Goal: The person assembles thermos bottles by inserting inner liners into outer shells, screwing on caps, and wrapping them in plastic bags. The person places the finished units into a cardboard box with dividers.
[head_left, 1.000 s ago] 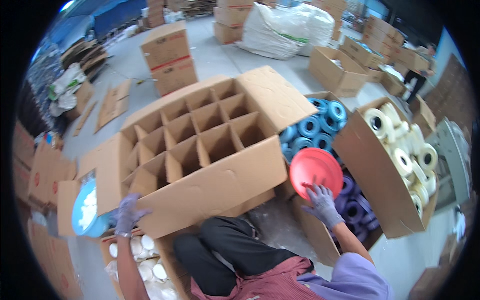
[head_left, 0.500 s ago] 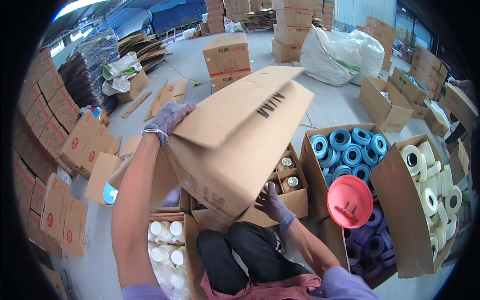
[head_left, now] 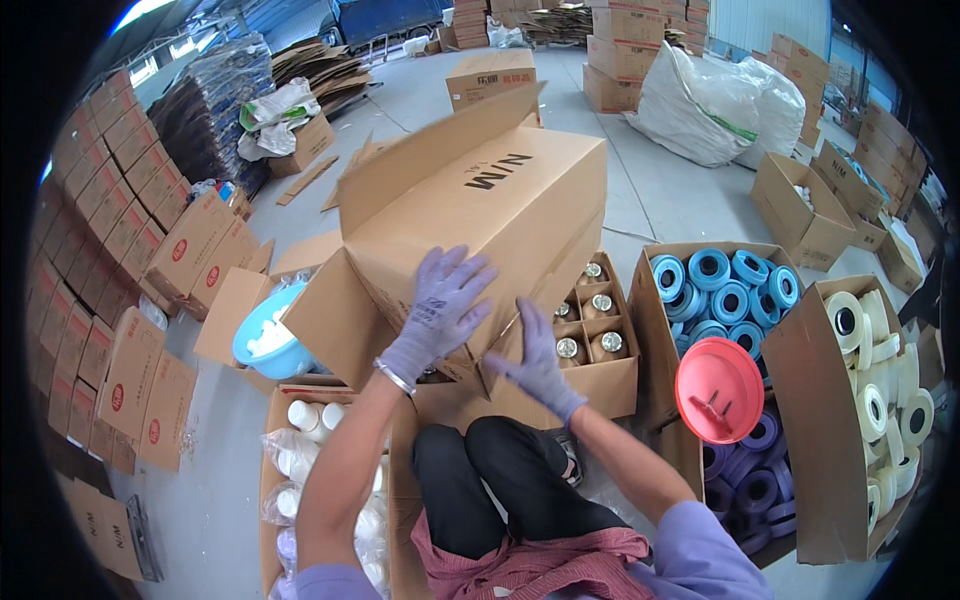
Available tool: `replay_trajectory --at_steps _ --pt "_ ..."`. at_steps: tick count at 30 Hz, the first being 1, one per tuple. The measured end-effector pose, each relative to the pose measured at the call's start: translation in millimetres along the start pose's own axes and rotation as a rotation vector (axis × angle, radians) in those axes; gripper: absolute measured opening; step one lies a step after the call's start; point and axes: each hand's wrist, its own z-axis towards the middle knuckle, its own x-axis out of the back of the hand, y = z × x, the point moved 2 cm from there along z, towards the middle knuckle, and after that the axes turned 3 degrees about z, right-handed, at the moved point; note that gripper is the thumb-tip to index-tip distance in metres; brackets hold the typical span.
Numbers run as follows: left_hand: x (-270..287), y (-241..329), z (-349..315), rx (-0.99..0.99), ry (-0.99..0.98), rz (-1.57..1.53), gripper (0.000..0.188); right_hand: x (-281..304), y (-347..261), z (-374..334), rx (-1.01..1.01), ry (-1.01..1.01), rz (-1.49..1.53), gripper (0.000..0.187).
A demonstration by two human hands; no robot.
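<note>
A large brown cardboard box (head_left: 480, 205) lies tilted over a divided carton (head_left: 590, 392), with its flaps at the left end standing out. My gloved left hand (head_left: 438, 308) is open, palm laid on the near side of the box, fingers spread. Close to the box's lower near edge is my gloved right hand (head_left: 541, 364), also open, with thumb and fingers apart. Whether it touches the box, I cannot tell. To the right of the box, silver-capped bottles (head_left: 601, 304) show in the carton's compartments; the box hides the others.
Right of me stand a carton of blue rings (head_left: 709, 268) and purple rings (head_left: 757, 490), a red bowl (head_left: 718, 390) and a carton of cream rings (head_left: 873, 410). On my left are a blue basin (head_left: 270, 330) and a carton of white-capped containers (head_left: 305, 418). Stacked cartons (head_left: 90, 300) line the far left.
The box has turned and come down over the divided carton. My left hand has shifted from its upper left edge to its near side; my right hand has risen from beside the bottles.
</note>
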Motion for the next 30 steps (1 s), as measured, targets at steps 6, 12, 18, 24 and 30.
replay_trajectory --at_steps 6,12,18,24,30 --pt "-20 22 7 -0.013 0.063 -0.120 0.038 -28 37 -37 -0.117 0.000 -0.339 0.114" --pt "-20 18 1 0.018 0.038 -0.236 0.036 15 70 -115 -0.106 -0.175 -0.569 0.057" --pt "-20 25 -7 -0.022 -0.073 -0.267 0.044 19 67 -41 -0.346 -0.392 -0.245 0.030" --pt "-3 41 4 -0.223 -0.286 -0.116 0.089 15 96 9 -1.344 -0.080 1.300 0.095" --pt "4 -2 11 0.152 -0.172 0.090 0.070 72 -7 32 -0.490 0.261 1.380 0.052"
